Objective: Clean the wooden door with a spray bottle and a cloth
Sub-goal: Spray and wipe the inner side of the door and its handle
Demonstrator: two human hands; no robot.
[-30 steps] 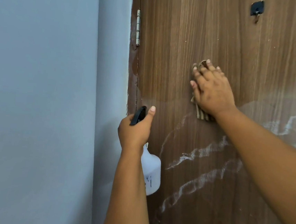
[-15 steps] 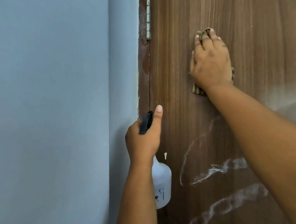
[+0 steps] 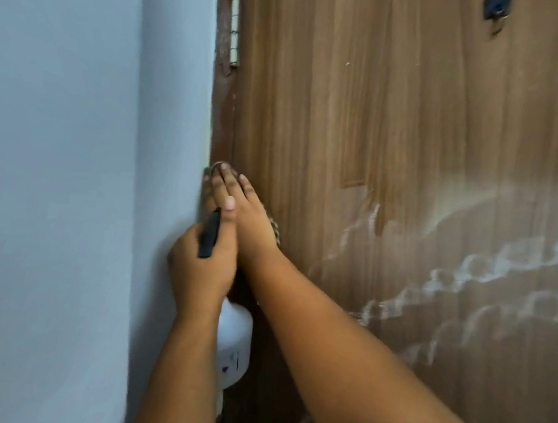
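R hand point(image 3: 253, 219), fingers flat, presses cloth point(image 3: 276, 233) on door point(image 3: 415, 122); L hand point(image 3: 201, 265) grips spray bottle point(image 3: 233, 343), prob. by neck.

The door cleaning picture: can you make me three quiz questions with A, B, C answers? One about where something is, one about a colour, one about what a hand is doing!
1. Where on the wooden door is the cloth being pressed?
A. At the edge with the hinge
B. Right beside the black hook
C. On the white streaks

2. What colour is the body of the spray bottle?
A. Green
B. White
C. Red

3. What is the left hand doing?
A. Hanging free with nothing in it
B. Lying flat on the wall
C. Gripping the spray bottle

Answers:
1. A, since the right hand and the cloth sit at the door's left edge, below the hinge.
2. B, since the body showing below the left hand is white, with a black top.
3. C, since its fingers wrap the bottle's neck, thumb up beside the black top.
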